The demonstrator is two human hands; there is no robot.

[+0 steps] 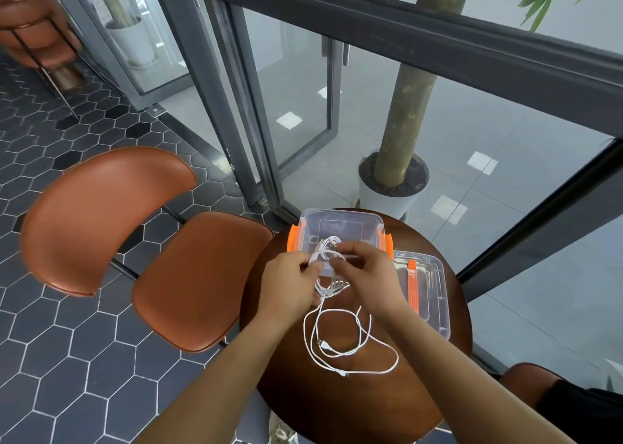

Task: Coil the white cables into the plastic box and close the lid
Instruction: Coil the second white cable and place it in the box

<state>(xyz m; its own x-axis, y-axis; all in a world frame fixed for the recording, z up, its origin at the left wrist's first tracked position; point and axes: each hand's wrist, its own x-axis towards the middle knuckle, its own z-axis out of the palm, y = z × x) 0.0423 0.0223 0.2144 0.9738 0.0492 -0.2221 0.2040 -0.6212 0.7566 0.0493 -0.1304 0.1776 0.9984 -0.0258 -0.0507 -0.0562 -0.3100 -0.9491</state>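
A clear plastic box (340, 219) with orange side latches stands open at the far side of a small round wooden table (435, 376). Its clear lid (435, 295) with an orange handle lies to the right of it. My left hand (290, 280) and my right hand (365, 268) both pinch a partly wound white cable coil (328, 286) just above the box's near edge. The loose part of the white cable (357, 346) trails in wide loops on the table toward me, with its USB plugs showing.
A brown leather chair (188, 275) stands close to the table's left. A white pot with a tree trunk (387, 197) sits behind the table by a dark-framed glass wall. Another brown seat (526, 381) is at the lower right.
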